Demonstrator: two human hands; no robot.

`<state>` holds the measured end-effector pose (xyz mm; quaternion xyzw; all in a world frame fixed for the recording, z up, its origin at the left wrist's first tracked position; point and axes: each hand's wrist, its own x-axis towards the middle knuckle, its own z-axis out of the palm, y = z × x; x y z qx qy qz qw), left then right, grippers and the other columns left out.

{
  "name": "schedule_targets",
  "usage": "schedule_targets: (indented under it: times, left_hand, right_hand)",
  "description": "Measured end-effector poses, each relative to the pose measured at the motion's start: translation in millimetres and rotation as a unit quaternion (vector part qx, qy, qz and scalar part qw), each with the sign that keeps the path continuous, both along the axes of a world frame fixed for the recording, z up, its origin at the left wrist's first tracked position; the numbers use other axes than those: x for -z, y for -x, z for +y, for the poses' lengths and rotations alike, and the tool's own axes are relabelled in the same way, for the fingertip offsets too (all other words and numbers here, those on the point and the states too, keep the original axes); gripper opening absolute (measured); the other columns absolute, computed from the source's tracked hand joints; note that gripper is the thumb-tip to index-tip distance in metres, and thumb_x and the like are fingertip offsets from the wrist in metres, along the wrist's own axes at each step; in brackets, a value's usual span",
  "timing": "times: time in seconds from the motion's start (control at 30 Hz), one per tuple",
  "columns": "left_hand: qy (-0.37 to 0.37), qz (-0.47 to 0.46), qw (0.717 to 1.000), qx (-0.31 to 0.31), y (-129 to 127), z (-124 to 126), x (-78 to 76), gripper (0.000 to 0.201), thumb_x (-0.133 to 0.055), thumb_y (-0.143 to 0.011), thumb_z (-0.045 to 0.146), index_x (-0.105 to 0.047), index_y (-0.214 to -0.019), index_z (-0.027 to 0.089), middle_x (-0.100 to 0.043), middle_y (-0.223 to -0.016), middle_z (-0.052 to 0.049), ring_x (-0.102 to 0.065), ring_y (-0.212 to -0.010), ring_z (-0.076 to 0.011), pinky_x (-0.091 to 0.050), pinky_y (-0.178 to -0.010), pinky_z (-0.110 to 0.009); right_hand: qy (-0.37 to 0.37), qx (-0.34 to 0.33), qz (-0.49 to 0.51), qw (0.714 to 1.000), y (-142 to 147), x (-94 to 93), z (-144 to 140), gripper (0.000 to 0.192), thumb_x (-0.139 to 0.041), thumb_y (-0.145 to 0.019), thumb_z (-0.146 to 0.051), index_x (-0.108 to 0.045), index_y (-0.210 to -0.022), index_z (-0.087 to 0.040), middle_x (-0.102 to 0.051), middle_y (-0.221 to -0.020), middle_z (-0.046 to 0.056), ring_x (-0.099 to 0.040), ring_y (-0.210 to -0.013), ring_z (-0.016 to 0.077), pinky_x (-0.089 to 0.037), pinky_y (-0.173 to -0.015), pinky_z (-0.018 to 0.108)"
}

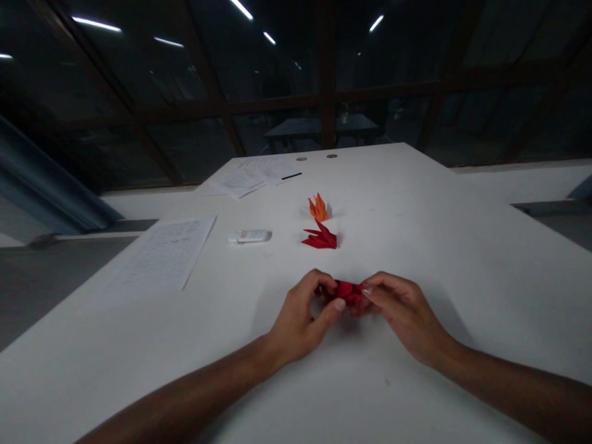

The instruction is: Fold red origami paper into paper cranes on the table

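Observation:
A small folded piece of red paper [348,291] is pinched between both hands just above the white table [462,259]. My left hand [303,317] grips its left side with thumb and fingers. My right hand [400,311] holds its right side with the fingertips. Most of the paper is hidden by the fingers. Farther away on the table lies a finished red folded paper shape [320,238] with pointed tips, and behind it stands an orange folded paper shape [319,208].
A white glue stick [252,236] lies left of the red shape. A printed sheet [160,256] rests near the table's left edge, and more papers with a black pen [259,174] sit at the far end. Dark windows stand beyond.

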<state>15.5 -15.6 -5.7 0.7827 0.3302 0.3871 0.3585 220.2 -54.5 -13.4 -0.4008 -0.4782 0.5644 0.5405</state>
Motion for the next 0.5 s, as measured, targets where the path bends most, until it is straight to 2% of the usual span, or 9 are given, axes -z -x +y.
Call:
schedule_targets:
  times: [0.07, 0.23, 0.4, 0.5]
  left_hand:
    - [0.003, 0.001, 1.0, 0.024, 0.5, 1.3, 0.3, 0.016, -0.065, -0.094, 0.033, -0.06, -0.1, 0.019, -0.063, -0.093, -0.005, -0.058, -0.085, -0.0186, -0.045, -0.078, -0.032]
    - [0.028, -0.016, 0.998, 0.046, 0.4, 5.9, -0.5, 0.014, -0.06, -0.098, 0.03, -0.063, -0.092, 0.018, -0.065, -0.093, -0.006, -0.06, -0.088, -0.0182, -0.046, -0.082, -0.032]
    - [0.124, -0.065, 0.989, 0.047, 0.3, 8.2, 2.5, 0.017, -0.065, -0.096, 0.034, -0.06, -0.096, 0.018, -0.064, -0.093, -0.005, -0.06, -0.085, -0.0174, -0.047, -0.078, -0.031]
    - [0.146, -0.074, 0.985, 0.054, 0.2, 9.6, 4.7, 0.018, -0.066, -0.095, 0.034, -0.062, -0.097, 0.017, -0.065, -0.097, -0.007, -0.062, -0.088, -0.018, -0.048, -0.08, -0.031]
  right_hand:
    - [-0.003, -0.001, -0.01, 1.0, 0.4, -0.7, -0.9, 0.021, -0.071, -0.091, -0.04, -0.072, -0.086, -0.02, -0.076, -0.08, 0.004, -0.072, -0.074, 0.0199, -0.058, -0.074, 0.035]
    - [-0.019, -0.004, -0.07, 0.997, -0.4, -2.4, -2.5, 0.023, -0.069, -0.093, -0.042, -0.072, -0.087, -0.02, -0.076, -0.077, 0.003, -0.071, -0.075, 0.0181, -0.055, -0.075, 0.032]
    - [-0.012, -0.011, -0.063, 0.998, -2.1, -2.1, -2.6, 0.019, -0.072, -0.091, -0.039, -0.068, -0.087, -0.021, -0.076, -0.078, 0.003, -0.071, -0.076, 0.0178, -0.053, -0.075, 0.031]
    - [-0.013, -0.033, -0.048, 0.998, -3.4, -3.7, -3.3, 0.018, -0.072, -0.091, -0.037, -0.067, -0.087, -0.02, -0.076, -0.078, 0.003, -0.07, -0.075, 0.0172, -0.052, -0.074, 0.031]
